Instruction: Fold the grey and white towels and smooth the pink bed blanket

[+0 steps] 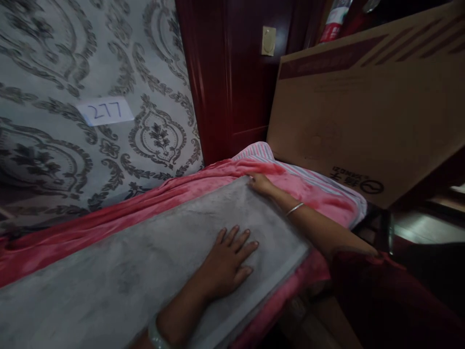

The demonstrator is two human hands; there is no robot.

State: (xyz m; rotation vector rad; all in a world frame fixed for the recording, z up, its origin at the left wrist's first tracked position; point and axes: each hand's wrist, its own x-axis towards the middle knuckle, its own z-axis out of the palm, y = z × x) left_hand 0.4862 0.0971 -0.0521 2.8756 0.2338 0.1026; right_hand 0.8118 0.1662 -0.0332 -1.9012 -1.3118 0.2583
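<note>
— While the left hand (227, 264) lies flat on the grey cloth (145, 271), fingers spread and gripping nothing, how much of the spreading looks done?

— Most of it, I'd say. The grey cloth already lies long and fairly smooth on top of the pink blanket (109, 218), running from seven o'clock in the view up to its far corner at about one o'clock.

— And the right hand (259, 184)?

— It's on that far corner, at one o'clock from the left hand, fingers curled against the edge. Whether they pinch the cloth or only press it, I cannot tell.

— What seems left?

— Probably squaring that corner and the near edge at four o'clock, where pink shows beyond the grey. The cardboard box (363, 111) leans close by at two o'clock, just past the striped sheet (261, 151)
</note>
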